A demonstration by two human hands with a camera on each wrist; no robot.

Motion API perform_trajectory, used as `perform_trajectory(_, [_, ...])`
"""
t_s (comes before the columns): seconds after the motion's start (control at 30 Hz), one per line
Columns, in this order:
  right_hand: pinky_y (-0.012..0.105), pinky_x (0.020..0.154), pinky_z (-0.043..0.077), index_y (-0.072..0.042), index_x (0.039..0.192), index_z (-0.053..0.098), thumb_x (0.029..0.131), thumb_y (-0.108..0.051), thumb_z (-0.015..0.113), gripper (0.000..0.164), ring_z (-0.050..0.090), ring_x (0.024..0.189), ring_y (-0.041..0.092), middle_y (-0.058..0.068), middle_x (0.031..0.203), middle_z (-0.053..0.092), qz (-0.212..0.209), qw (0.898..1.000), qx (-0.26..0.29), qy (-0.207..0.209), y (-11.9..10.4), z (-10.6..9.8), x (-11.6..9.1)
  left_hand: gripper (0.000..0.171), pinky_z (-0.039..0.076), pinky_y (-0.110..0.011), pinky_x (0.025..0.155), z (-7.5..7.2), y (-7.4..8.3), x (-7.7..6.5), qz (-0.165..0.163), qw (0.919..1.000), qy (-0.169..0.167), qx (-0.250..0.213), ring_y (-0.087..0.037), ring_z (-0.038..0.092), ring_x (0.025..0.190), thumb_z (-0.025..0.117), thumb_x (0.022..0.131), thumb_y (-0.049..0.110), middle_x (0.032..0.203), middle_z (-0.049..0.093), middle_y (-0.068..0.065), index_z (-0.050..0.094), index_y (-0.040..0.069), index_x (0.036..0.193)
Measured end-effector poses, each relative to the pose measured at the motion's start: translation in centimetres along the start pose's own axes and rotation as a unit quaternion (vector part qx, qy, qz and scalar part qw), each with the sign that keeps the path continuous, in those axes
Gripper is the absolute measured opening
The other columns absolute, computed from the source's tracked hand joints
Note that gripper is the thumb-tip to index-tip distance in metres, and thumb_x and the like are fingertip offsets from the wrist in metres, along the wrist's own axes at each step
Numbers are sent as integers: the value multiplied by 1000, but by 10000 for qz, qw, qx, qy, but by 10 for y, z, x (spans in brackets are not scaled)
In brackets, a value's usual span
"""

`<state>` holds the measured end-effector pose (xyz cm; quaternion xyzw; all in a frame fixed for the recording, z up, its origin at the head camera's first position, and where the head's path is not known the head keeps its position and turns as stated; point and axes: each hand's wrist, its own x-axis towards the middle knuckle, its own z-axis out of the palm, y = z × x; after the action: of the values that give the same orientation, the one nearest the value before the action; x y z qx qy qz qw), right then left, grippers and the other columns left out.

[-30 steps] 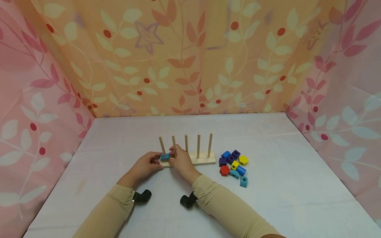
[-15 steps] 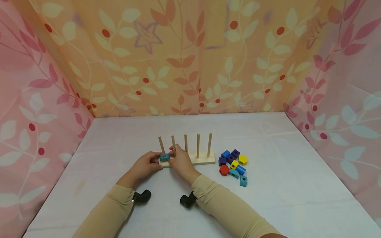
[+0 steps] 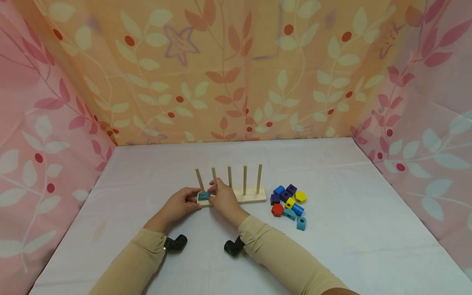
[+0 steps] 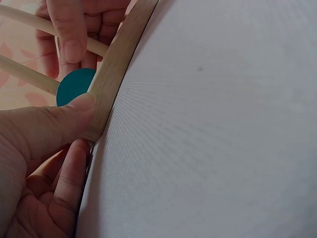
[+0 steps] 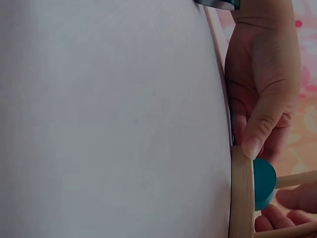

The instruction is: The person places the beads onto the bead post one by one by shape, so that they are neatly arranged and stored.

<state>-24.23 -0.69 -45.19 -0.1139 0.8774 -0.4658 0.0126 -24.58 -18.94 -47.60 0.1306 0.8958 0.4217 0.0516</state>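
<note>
A pale wooden peg stand [image 3: 254,196] carries several upright pegs. My left hand [image 3: 181,203] grips its left end, the thumb along the base's side and low against the teal half-round block [image 4: 77,85]. That teal block [image 3: 203,196] sits on the leftmost peg, flat side down against the base, its curved side up. My right hand [image 3: 225,200] is around the second peg, with thumb and fingertips at the right end of the teal block; in the right wrist view its fingertips [image 5: 272,214] are right beside the block.
Right of the stand lies a loose cluster of bored blocks: purple block [image 3: 275,199], yellow hexagon [image 3: 300,197], red hexagon [image 3: 277,210], blue cylinder [image 3: 298,209], teal pieces [image 3: 301,223]. A white cloth [image 3: 354,246] covers the table; patterned curtains [image 3: 236,73] stand behind and beside it.
The teal block has slid slightly down the leftmost peg. Both hands stay almost in place; the whole head view has shifted a little.
</note>
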Motion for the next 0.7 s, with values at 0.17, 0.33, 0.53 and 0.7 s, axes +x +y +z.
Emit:
perform_trajectory(0.17, [30,82,46,-8,120,49,84,-10,65,40,57,106,20,5,110,62,71,9995,84,-287,0,-8,-5,51,44,-29,72,0,-2,0,-30,10000,-8,23,-14,54,85,74,76,17,101,57,-5,57,8,123])
perform_trajectory(0.33, [36,91,42,-7,126,49,83,-13,65,46,53,112,23,9,120,59,-102,9989,64,-452,-1,-20,-14,51,43,-29,73,1,-3,0,-137,9999,-1,98,-14,54,85,74,76,19,100,57,-4,56,9,123])
perform_trajectory(0.53, [38,97,37,-4,134,43,84,-11,64,54,48,119,25,13,127,53,-154,9971,204,-718,-1,-37,-26,52,43,-29,73,2,0,-2,-270,9996,-34,-31,-15,53,85,74,76,17,98,57,-4,56,9,124])
perform_trajectory(0.7, [38,97,38,-5,131,47,85,-7,62,48,50,117,24,11,126,55,-326,9946,489,-853,0,-59,-33,51,42,-30,74,0,3,-2,-236,9997,-19,-59,-15,53,84,74,76,16,96,57,-4,56,9,123])
